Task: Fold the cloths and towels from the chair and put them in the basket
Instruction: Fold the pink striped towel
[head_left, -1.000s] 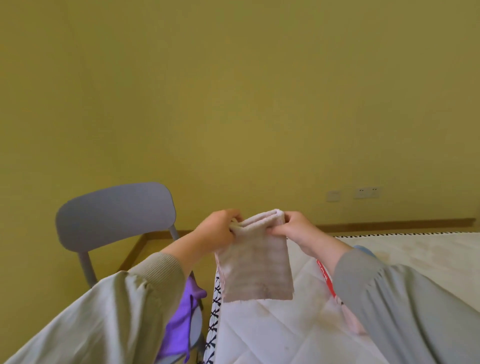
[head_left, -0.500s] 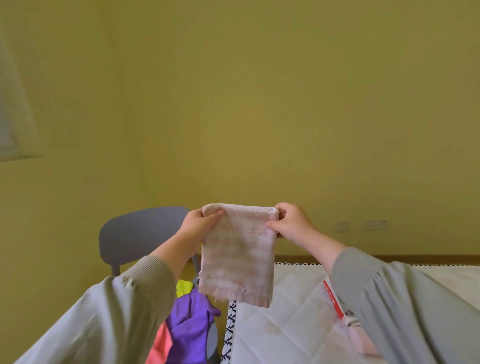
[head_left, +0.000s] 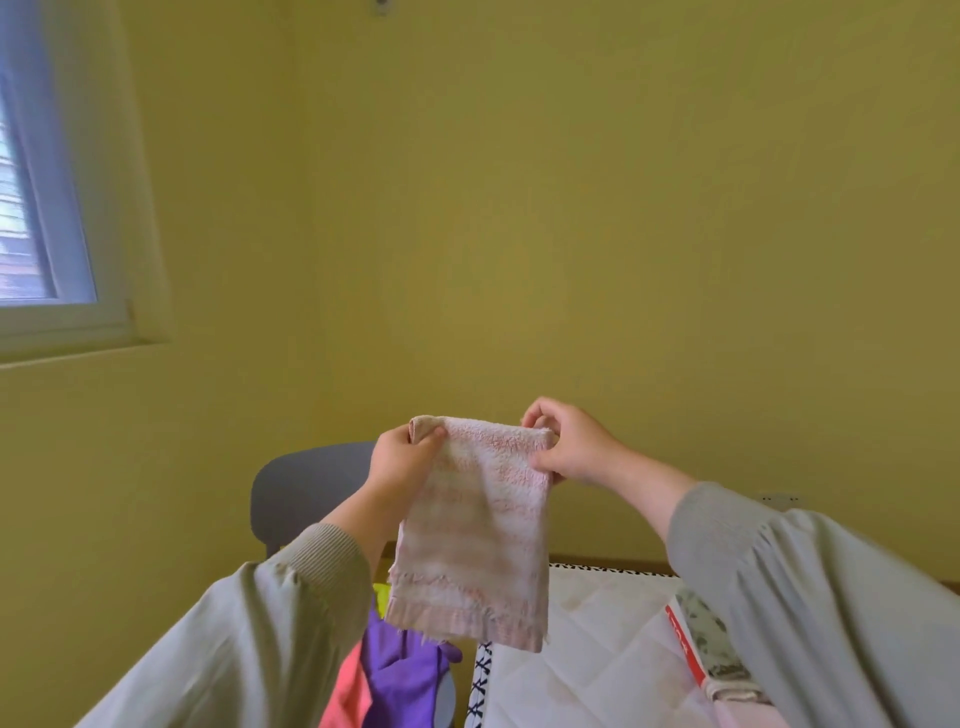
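A pale pink striped towel (head_left: 475, 535) hangs folded in front of me, held up in the air by its top edge. My left hand (head_left: 402, 460) pinches its top left corner and my right hand (head_left: 569, 444) pinches its top right corner. Behind it stands a grey chair (head_left: 306, 488), and on its seat lie a purple cloth (head_left: 402, 680), a coral cloth (head_left: 348, 696) and a bit of yellow-green cloth (head_left: 381, 592). The basket is mostly hidden; a red-edged patterned container (head_left: 698, 642) peeks out under my right sleeve.
A white quilted mattress (head_left: 587, 660) with a black-and-white trimmed edge lies to the lower right. Yellow walls meet in a corner behind the chair. A white-framed window (head_left: 57, 208) is on the left wall.
Both hands spread apart along the towel's top edge and rose higher. My view tilted up and turned left, bringing the window in and more of the chair's cloths.
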